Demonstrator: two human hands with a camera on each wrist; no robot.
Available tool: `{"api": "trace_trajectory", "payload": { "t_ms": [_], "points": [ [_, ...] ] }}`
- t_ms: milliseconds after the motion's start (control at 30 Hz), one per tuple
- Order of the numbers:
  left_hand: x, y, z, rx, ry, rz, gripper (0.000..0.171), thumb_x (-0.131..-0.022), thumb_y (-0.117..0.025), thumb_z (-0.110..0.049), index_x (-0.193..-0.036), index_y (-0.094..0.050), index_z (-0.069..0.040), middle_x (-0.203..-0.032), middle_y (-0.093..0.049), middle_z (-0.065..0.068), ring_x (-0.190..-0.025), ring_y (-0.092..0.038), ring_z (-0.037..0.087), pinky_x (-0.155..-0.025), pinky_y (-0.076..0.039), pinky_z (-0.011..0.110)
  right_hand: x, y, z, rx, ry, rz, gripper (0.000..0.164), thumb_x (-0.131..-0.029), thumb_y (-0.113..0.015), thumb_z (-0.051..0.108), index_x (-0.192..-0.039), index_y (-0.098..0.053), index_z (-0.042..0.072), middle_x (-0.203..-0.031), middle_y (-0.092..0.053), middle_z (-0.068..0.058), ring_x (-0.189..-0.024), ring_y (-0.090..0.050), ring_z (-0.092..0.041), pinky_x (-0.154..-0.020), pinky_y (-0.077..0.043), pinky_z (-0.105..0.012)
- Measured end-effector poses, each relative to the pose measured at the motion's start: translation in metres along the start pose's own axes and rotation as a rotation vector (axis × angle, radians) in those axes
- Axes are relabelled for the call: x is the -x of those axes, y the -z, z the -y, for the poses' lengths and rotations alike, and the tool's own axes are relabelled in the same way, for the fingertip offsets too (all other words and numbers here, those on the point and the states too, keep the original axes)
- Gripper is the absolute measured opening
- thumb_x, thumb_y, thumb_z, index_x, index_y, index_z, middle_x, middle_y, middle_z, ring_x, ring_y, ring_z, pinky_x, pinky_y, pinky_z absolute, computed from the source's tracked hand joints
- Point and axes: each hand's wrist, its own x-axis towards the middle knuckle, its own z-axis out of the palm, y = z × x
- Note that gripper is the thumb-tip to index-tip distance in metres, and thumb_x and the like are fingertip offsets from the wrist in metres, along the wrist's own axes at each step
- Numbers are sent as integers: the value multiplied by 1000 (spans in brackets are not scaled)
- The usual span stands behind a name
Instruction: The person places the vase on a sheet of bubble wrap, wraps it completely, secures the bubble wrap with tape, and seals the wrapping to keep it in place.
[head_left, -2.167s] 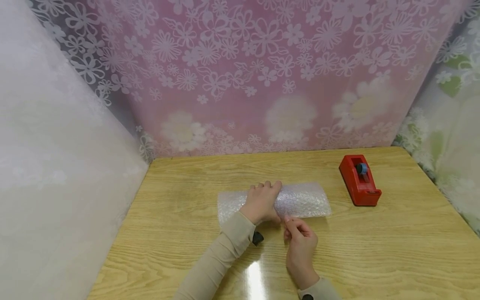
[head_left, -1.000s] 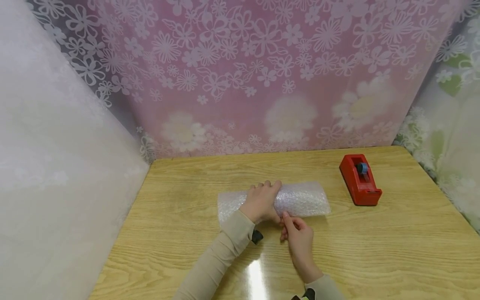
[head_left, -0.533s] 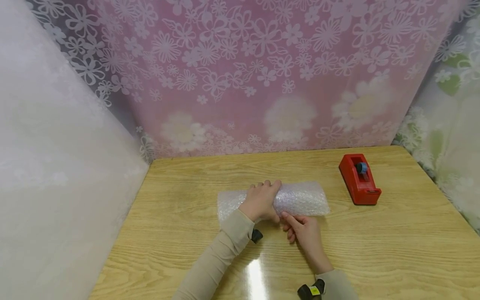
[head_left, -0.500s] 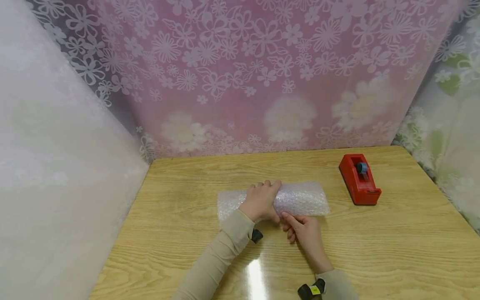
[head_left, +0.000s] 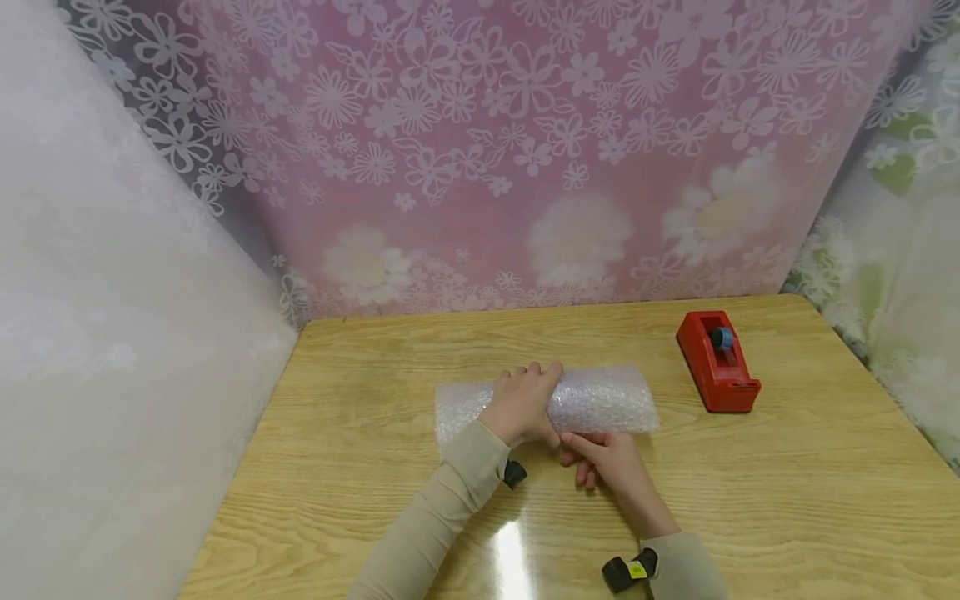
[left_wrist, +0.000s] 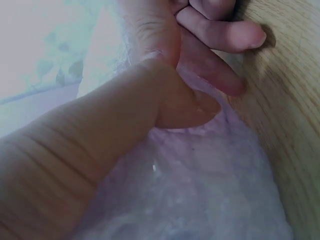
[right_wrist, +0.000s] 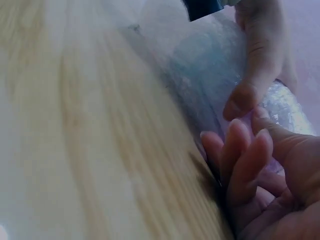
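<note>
A bundle of clear, pinkish bubble wrap (head_left: pixel 603 402) lies rolled across the middle of the table. My left hand (head_left: pixel 520 408) grips it, fingers over the top and thumb at the near edge. In the left wrist view the left thumb presses into the wrap (left_wrist: pixel 200 180). My right hand (head_left: pixel 603 457) is at the near edge, right beside that thumb. Its own thumb and forefinger pinch the wrap's edge, while the other fingers curl loosely below, as the right wrist view shows. What lies inside the roll is hidden.
A red tape dispenser (head_left: pixel 718 362) with a small blue tape roll stands on the right of the wooden table (head_left: pixel 360 375). Floral cloth (head_left: pixel 465 150) hangs behind the table and along both sides. A black strap device (head_left: pixel 630 572) is on the right wrist.
My right wrist and forearm have swung to the right, and the right hand has turned while its fingertips stay by the left thumb. The left hand, wrap and dispenser have hardly moved.
</note>
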Motion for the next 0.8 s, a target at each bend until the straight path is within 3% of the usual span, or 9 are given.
{"api": "trace_trajectory", "payload": {
  "t_ms": [200,333,667,800],
  "points": [
    [-1,-1,-2,7,-1,6,93,-59,-91,-50,-135,-44,-23,-117,-59,3,-101,-59,25,-82,-45,40,-2,2,-2,31,-26,-63,30,-91,-73,19,-90,-69,-11,-68,-67,-12,-46,-56,-13,-42,-46,-26],
    [-1,-3,-2,5,-5,7,96,-58,-91,-51,-136,-43,-23,-116,-60,3,-99,-59,24,-80,-44,39,-5,4,-7,74,12,-127,27,-85,-79,17,-82,-69,-8,-64,-65,-11,-44,-55,-14,-41,-48,-28],
    [-2,-1,-2,0,2,26,100,-57,-92,-52,-139,-42,-24,-119,-60,4,-103,-59,26,-85,-46,43,-9,3,-13,114,91,-181,26,-82,-81,14,-78,-63,-5,-60,-60,-10,-39,-53,-14,-37,-47,-32],
    [-2,1,-1,0,13,41,101,-58,-92,-52,-141,-42,-23,-121,-59,5,-105,-59,27,-87,-46,44,-8,6,-10,131,111,-145,22,-85,-78,10,-82,-63,-6,-60,-60,-11,-40,-55,-16,-38,-48,-33]
  ]
}}
